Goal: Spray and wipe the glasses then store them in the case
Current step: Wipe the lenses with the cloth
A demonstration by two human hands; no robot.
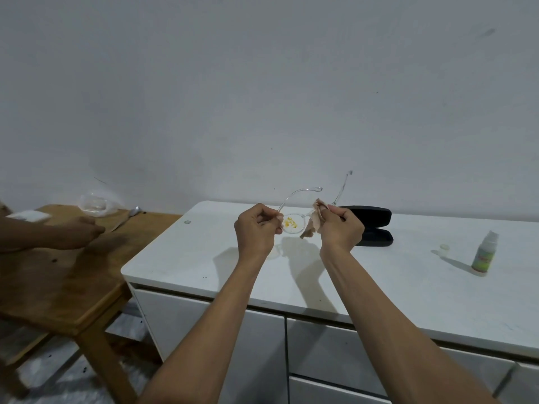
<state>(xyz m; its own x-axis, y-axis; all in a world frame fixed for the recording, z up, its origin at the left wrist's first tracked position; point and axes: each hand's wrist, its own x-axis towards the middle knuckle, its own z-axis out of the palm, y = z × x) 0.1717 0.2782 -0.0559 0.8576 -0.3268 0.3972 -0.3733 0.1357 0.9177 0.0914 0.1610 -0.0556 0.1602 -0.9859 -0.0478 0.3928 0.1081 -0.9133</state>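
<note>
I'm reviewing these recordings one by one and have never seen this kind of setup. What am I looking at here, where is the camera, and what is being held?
There is no machine here: a person works with two bare hands, and the single picture comes from a wide-angle camera on their head, looking forward and down. The left hand holds clear-framed glasses by one side; the visible lens carries yellow smears. The right hand pinches a beige cloth against the other lens. Both are held above a white cabinet top. On it lie an open black case, a small spray bottle and what looks like its cap. To the left stands a wooden table, with another person's arm over it.
</note>
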